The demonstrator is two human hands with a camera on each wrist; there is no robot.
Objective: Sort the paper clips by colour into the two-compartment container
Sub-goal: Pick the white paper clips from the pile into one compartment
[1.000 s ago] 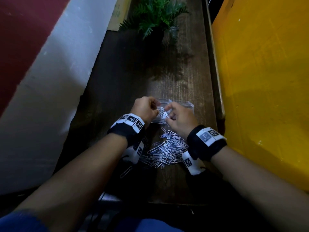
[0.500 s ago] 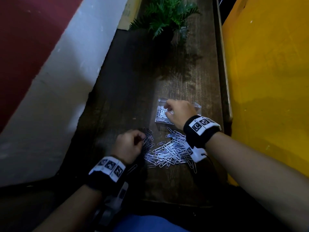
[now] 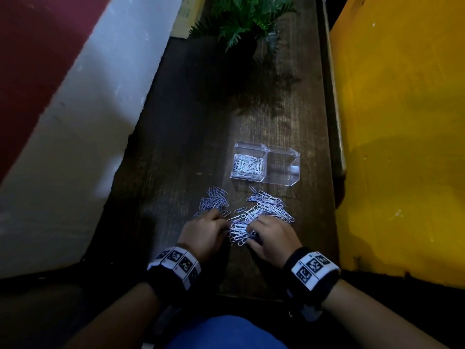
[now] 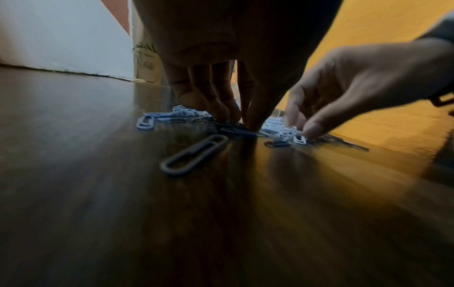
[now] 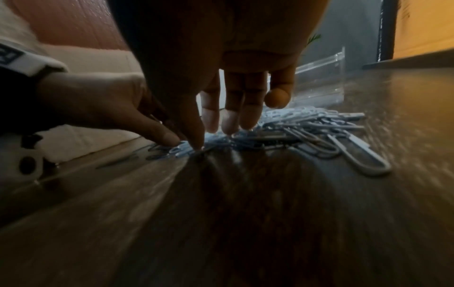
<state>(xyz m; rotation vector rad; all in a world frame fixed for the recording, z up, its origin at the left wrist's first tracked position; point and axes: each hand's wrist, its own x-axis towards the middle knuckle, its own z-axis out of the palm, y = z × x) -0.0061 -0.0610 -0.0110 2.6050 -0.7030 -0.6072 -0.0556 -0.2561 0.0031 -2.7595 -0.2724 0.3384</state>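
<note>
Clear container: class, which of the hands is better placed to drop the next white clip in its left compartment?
Right, probably: the right hand rests on the white clips directly below the container; the left hand is farther left.

So the clear two-compartment container (image 3: 266, 163) sits upright on the wooden surface, a bit beyond the loose stuff. Its left compartment has a little heap of white paper clips (image 3: 247, 165); the right one looks bare. Nearer in, a big scattered pile of pale clips (image 3: 261, 215) lies flat, with a smaller bluish bunch (image 3: 214, 200) just left of it.
</note>
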